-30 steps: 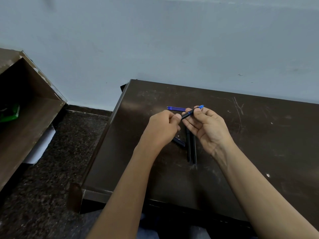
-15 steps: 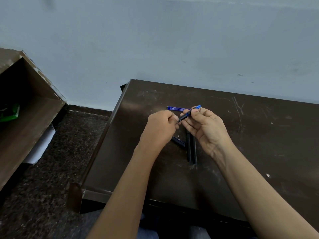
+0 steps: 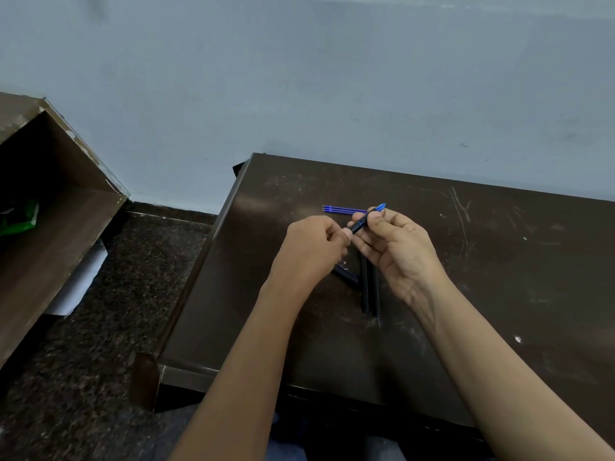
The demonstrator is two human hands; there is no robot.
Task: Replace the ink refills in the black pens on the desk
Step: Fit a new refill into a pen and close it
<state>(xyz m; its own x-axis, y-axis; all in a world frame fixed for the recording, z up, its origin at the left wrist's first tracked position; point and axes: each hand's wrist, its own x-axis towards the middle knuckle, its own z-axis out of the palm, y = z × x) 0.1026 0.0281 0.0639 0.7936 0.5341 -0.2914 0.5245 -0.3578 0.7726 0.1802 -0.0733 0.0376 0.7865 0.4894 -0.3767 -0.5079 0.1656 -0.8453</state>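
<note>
Pen, black with blue tip, between left hand and right hand

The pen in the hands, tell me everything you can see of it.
The pen is slim, black-bodied, apparently plastic, with a translucent blue end pointing away. It tilts diagonally above the desk. The right hand pinches it near the blue end; the left hand grips its lower end, which is hidden.

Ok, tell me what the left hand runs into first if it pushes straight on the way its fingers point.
The left hand points right, along the pen it pinches. Pushing on, it would likely meet the right hand first, whose fingers hold the same pen; depth is unclear.
</note>
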